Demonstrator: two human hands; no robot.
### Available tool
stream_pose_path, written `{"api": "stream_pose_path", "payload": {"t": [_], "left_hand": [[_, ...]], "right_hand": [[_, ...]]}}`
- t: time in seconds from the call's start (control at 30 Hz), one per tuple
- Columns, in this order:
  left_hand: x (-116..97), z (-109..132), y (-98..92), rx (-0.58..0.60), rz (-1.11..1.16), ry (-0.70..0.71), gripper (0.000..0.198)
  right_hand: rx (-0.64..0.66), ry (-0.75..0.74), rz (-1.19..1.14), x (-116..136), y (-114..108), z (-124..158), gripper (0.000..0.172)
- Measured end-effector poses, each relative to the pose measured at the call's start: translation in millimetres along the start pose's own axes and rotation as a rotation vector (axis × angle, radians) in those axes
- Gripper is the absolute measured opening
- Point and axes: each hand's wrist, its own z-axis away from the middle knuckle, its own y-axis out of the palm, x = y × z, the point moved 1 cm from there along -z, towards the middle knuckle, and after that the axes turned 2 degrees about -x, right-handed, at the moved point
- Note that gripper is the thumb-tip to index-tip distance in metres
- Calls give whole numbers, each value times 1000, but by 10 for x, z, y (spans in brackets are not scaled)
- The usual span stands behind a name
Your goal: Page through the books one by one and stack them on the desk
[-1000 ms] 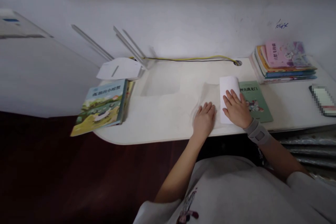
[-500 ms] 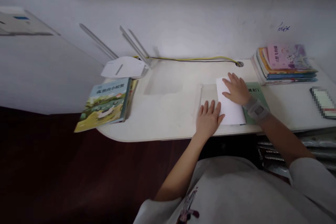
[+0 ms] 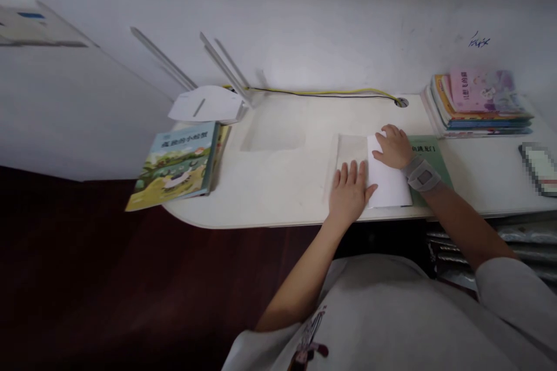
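Observation:
A book lies on the white table with its green cover (image 3: 430, 163) showing at the right and a white sheet (image 3: 389, 188) folded across its left part. Beside the sheet is a flap of see-through plastic (image 3: 350, 147). My left hand (image 3: 350, 191) rests flat on this plastic, fingers stretched out, thumb touching the edge of the white sheet. My right hand (image 3: 395, 146), with a grey band on the wrist, lies palm down over the top of the sheet. Its fingers are apart and slightly bent, and nothing is visibly gripped.
At the table's left end, picture books (image 3: 178, 165) jut over the edge in front of a white router (image 3: 206, 103) with upright antennas. A yellow cable (image 3: 322, 92) runs along the wall to a hole. A book stack (image 3: 483, 101) and a phone (image 3: 539, 168) are at the right.
The view has shifted slightly. My right hand's fingers are a little more bent on the sheet. My left hand stays flat on the plastic.

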Motion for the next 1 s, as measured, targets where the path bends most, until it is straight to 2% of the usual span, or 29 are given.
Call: {"api": "stream_pose_path", "payload": {"t": [0.27, 0.47, 0.57, 0.7, 0.83, 0.93, 1.0], "left_hand": [[40, 6, -14, -9, 67, 68, 76], [17, 23, -35, -6, 68, 98, 78], [42, 31, -51, -9, 87, 90, 76], [73, 65, -100, -55, 115, 102, 70], [-144, 198, -154, -156, 133, 270, 58], [-436, 327, -112, -213, 110, 431, 46], [-576, 377, -40, -255, 79, 466, 41]], "right_hand": [[24, -8, -15, 2, 5, 28, 37], [-27, 43, -73, 77, 52, -14, 37], [-17, 37, -201, -34, 71, -74, 41], [-39, -28, -456, -351, 149, -84, 54], [-102, -4, -579, -508, 320, 15, 61], [-125, 30, -580, -466, 416, 61, 61], [-133, 44, -562, -428, 438, 64, 61]]}}
